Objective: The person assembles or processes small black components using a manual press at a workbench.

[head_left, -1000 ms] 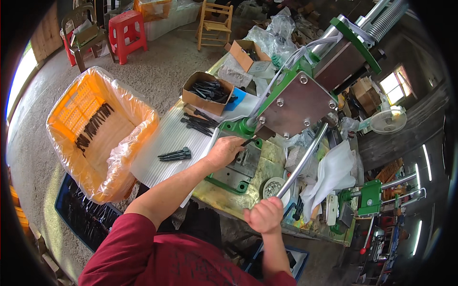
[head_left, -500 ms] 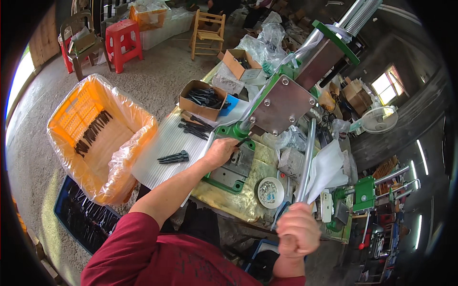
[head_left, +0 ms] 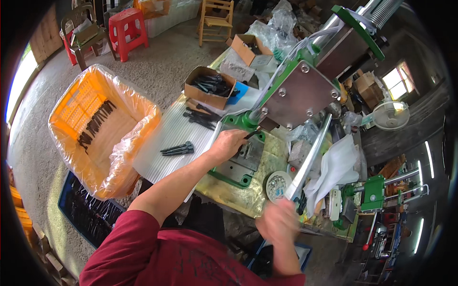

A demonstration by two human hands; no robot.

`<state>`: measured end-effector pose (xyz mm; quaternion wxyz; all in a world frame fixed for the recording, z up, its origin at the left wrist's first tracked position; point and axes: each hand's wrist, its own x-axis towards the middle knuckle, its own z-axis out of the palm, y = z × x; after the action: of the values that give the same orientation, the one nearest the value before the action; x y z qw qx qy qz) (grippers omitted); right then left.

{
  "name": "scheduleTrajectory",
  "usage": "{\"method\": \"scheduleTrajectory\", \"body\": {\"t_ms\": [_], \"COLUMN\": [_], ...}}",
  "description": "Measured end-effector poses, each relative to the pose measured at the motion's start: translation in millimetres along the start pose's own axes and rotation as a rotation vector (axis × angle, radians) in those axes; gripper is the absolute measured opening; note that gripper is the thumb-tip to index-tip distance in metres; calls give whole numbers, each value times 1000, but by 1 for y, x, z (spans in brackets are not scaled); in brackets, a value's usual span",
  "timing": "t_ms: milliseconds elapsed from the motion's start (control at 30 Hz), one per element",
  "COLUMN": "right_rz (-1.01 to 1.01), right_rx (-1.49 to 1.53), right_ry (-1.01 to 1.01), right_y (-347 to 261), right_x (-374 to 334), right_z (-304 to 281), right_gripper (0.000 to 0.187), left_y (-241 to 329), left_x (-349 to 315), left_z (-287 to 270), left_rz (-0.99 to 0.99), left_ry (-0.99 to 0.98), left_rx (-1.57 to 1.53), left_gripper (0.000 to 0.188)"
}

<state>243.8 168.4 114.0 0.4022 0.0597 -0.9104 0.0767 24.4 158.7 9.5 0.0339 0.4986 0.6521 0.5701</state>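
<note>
My left hand (head_left: 228, 145) is closed on a slim black part (head_left: 253, 133), holding it at the foot of the green arbor press (head_left: 300, 95). Its inner end is hidden by my fingers. Beneath lies the press's metal base plate (head_left: 238, 167) in a green frame. My right hand (head_left: 279, 221), smeared by motion, is wrapped round the lower end of the long silver press lever (head_left: 310, 159). Left of the press, a few black rod-like parts (head_left: 179, 148) lie on a white foam sheet (head_left: 157, 157), and more black parts (head_left: 201, 116) lie farther back.
A plastic-lined orange crate (head_left: 107, 138) holding a row of black parts stands at left, above a blue bin (head_left: 86, 209). A cardboard box (head_left: 210, 88) of black parts sits behind the sheet. A white bowl (head_left: 277, 186) of small pieces is near the lever. Another press (head_left: 372, 193) stands right.
My right hand has moved left and slightly up, swinging the lever's lower end toward me. My left hand stays at the press with the black part. The whole view has shifted slightly.
</note>
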Motion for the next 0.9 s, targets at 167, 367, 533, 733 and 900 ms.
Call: {"method": "scheduleTrajectory", "body": {"t_ms": [167, 367, 533, 733, 900], "right_rz": [-79, 5, 132, 139, 149], "right_rx": [-40, 77, 221, 233, 249], "right_ry": [30, 24, 145, 174, 174], "right_y": [26, -5, -27, -27, -28], "right_x": [-23, -1, 29, 29, 28], "right_z": [35, -3, -37, -38, -38], "right_gripper": [16, 15, 26, 28, 28], "left_y": [-5, -4, 2, 0, 8], "left_x": [1, -1, 1, 1, 5], "left_z": [4, 2, 3, 6, 4], "left_rz": [-21, -17, -5, 0, -37], "left_ry": [27, 23, 22, 39, 20], "left_rx": [-11, 2, 35, 30, 63], "left_gripper": [16, 13, 11, 10, 11]}}
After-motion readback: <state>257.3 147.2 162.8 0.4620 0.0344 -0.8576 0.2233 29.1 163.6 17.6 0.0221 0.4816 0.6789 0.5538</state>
